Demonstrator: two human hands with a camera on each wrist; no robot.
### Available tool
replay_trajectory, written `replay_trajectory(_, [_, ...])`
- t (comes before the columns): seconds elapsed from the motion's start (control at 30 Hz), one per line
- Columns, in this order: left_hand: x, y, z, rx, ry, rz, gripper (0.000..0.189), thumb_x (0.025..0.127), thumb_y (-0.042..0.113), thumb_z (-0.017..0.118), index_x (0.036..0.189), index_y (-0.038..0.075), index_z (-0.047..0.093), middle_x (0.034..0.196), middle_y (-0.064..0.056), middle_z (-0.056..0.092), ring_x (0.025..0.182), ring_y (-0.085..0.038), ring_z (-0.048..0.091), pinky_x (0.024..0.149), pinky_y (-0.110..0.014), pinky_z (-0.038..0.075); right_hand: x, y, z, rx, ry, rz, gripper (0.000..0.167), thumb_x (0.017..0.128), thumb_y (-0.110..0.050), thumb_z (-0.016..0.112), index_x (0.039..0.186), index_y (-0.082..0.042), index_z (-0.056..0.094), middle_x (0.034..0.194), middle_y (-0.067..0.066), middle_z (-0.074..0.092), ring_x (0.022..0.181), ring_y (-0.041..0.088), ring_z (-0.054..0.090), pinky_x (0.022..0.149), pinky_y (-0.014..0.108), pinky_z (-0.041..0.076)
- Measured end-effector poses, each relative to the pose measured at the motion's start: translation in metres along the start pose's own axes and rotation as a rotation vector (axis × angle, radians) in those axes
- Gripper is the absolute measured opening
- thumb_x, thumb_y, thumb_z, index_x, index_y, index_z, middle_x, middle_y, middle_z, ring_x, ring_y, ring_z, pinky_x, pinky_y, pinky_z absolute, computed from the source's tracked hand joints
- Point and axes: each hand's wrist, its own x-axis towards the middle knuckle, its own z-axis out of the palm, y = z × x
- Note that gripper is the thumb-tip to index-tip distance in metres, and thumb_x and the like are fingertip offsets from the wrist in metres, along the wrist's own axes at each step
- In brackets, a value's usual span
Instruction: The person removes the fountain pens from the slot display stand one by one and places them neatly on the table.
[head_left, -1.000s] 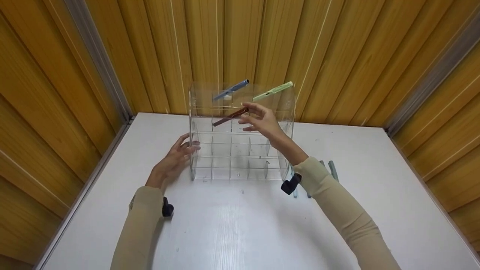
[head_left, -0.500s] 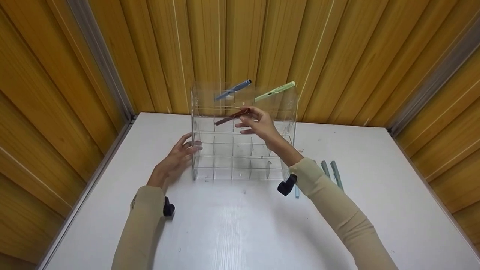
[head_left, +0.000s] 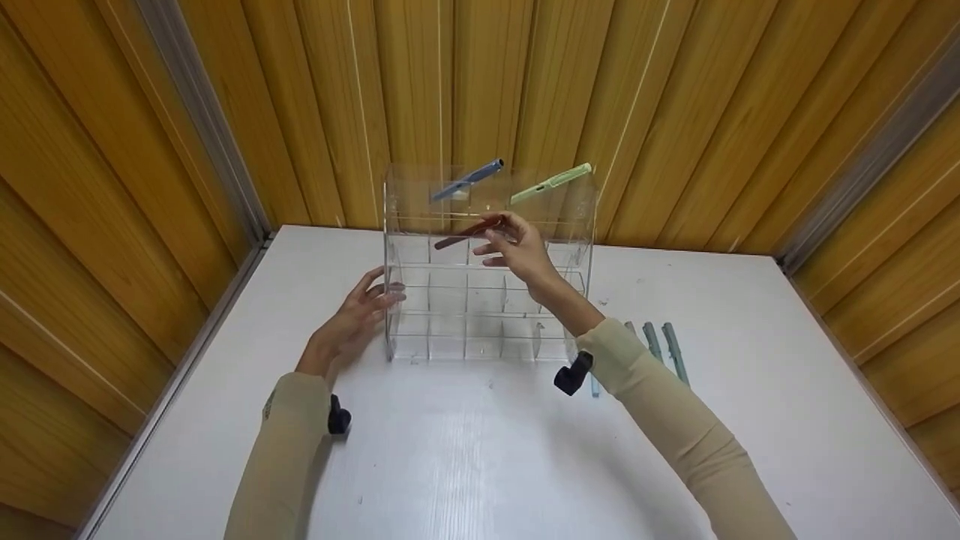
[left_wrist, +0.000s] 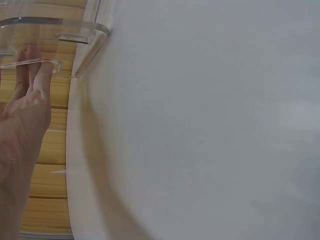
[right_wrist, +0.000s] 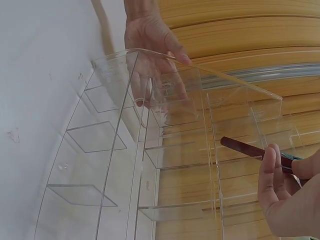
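Note:
A clear acrylic pen organizer [head_left: 447, 300] with rows of compartments stands on the white table. My left hand [head_left: 358, 315] rests against its left side, fingers fairly straight, touching the side panel; the right wrist view shows this hand [right_wrist: 152, 45] partly through the plastic. In front of the upper rows, my right hand [head_left: 525, 251] pinches a dark red pen [head_left: 457, 238] between thumb and fingers. The pen [right_wrist: 242, 147] slants, its free end pointing left and downward in the head view. A blue pen [head_left: 469, 179] and a light green pen [head_left: 553, 182] lean in the top row.
Several bluish-green pens [head_left: 674, 352] lie on the table [head_left: 450, 450] right of the organizer, partly hidden by the right sleeve [head_left: 660, 397]. A yellow wood-look wall [head_left: 480, 90] rises closely behind the organizer, with more panels at both sides.
My right hand has come down slightly with the dark red pen, and its forearm has shifted, uncovering more of the pens on the table. The left hand stays against the organizer.

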Motion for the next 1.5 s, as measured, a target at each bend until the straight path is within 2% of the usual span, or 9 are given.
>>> replay_trajectory(0.1, [-0.001, 0.0, -0.001, -0.021, 0.017, -0.011, 0.064, 0.105, 0.02, 0.056, 0.159, 0.028, 0.024, 0.158, -0.012, 0.04, 0.149, -0.029, 0.039, 0.129, -0.056, 0.014, -0.001, -0.002, -0.002, 0.014, 0.028, -0.024, 0.031, 0.105, -0.004, 0.052, 0.136, -0.005, 0.057, 0.123, 0.012, 0.069, 0.082, 0.009, 0.073, 0.072, 0.023, 0.061])
replay_trajectory(0.3, [0.001, 0.002, -0.003, -0.083, 0.02, 0.001, 0.065, 0.104, 0.018, 0.057, 0.16, 0.027, 0.024, 0.154, -0.009, 0.042, 0.151, -0.032, 0.035, 0.129, -0.054, 0.016, -0.005, -0.009, -0.009, 0.054, 0.083, -0.094, 0.036, 0.105, -0.005, 0.052, 0.141, 0.001, 0.051, 0.121, 0.013, 0.069, 0.078, 0.008, 0.072, 0.067, 0.021, 0.059])
replay_trajectory(0.53, [-0.006, 0.001, -0.008, -0.059, 0.018, -0.008, 0.067, 0.105, 0.017, 0.054, 0.162, 0.025, 0.02, 0.158, -0.013, 0.038, 0.153, -0.032, 0.032, 0.13, -0.052, 0.013, -0.01, -0.012, -0.018, 0.109, 0.102, -0.108, 0.037, 0.107, -0.008, 0.05, 0.143, 0.0, 0.048, 0.124, 0.006, 0.066, 0.084, 0.011, 0.072, 0.072, 0.025, 0.062])
replay_trajectory(0.67, [-0.01, 0.001, -0.01, -0.04, 0.021, -0.02, 0.068, 0.106, 0.019, 0.053, 0.163, 0.029, 0.017, 0.162, -0.014, 0.033, 0.154, -0.032, 0.03, 0.13, -0.054, 0.011, -0.015, -0.016, -0.026, 0.113, 0.108, -0.114, 0.04, 0.108, -0.012, 0.048, 0.147, -0.005, 0.045, 0.129, 0.011, 0.063, 0.091, 0.012, 0.073, 0.077, 0.027, 0.063])
replay_trajectory(0.87, [-0.008, 0.002, -0.006, -0.053, 0.012, -0.019, 0.066, 0.106, 0.021, 0.055, 0.161, 0.032, 0.02, 0.162, -0.011, 0.035, 0.154, -0.03, 0.032, 0.13, -0.056, 0.008, -0.024, -0.02, -0.042, 0.101, 0.128, -0.151, 0.042, 0.109, -0.012, 0.046, 0.15, -0.004, 0.042, 0.142, 0.025, 0.057, 0.099, 0.017, 0.073, 0.081, 0.027, 0.061])
replay_trajectory(0.97, [-0.007, 0.002, -0.005, -0.059, 0.005, -0.004, 0.065, 0.106, 0.018, 0.053, 0.161, 0.029, 0.02, 0.162, -0.014, 0.034, 0.154, -0.031, 0.031, 0.129, -0.057, 0.008, -0.028, -0.019, -0.047, 0.083, 0.139, -0.149, 0.04, 0.109, -0.012, 0.047, 0.148, -0.006, 0.045, 0.134, 0.017, 0.064, 0.106, 0.021, 0.071, 0.085, 0.026, 0.06])
replay_trajectory(1.13, [-0.005, 0.001, -0.006, -0.053, -0.005, 0.006, 0.065, 0.106, 0.017, 0.052, 0.161, 0.026, 0.02, 0.164, -0.02, 0.031, 0.153, -0.033, 0.031, 0.129, -0.057, 0.007, -0.037, -0.013, -0.054, 0.136, 0.147, -0.125, 0.04, 0.109, -0.011, 0.045, 0.148, -0.004, 0.044, 0.116, -0.002, 0.066, 0.108, 0.014, 0.067, 0.096, 0.033, 0.059])
replay_trajectory(1.27, [-0.004, -0.001, -0.004, -0.038, -0.008, 0.0, 0.064, 0.106, 0.018, 0.051, 0.161, 0.028, 0.02, 0.163, -0.018, 0.033, 0.153, -0.033, 0.031, 0.129, -0.058, 0.008, -0.044, -0.008, -0.062, 0.169, 0.151, -0.092, 0.041, 0.109, -0.012, 0.043, 0.149, -0.003, 0.041, 0.118, 0.004, 0.062, 0.115, 0.025, 0.068, 0.099, 0.042, 0.058])
replay_trajectory(1.5, [-0.005, 0.001, -0.006, -0.045, 0.001, 0.009, 0.066, 0.106, 0.016, 0.052, 0.162, 0.024, 0.018, 0.161, -0.018, 0.034, 0.153, -0.034, 0.031, 0.129, -0.057, 0.009, -0.051, -0.002, -0.07, 0.158, 0.144, -0.063, 0.04, 0.11, -0.014, 0.042, 0.149, -0.006, 0.04, 0.125, 0.012, 0.057, 0.125, 0.037, 0.063, 0.098, 0.045, 0.057])
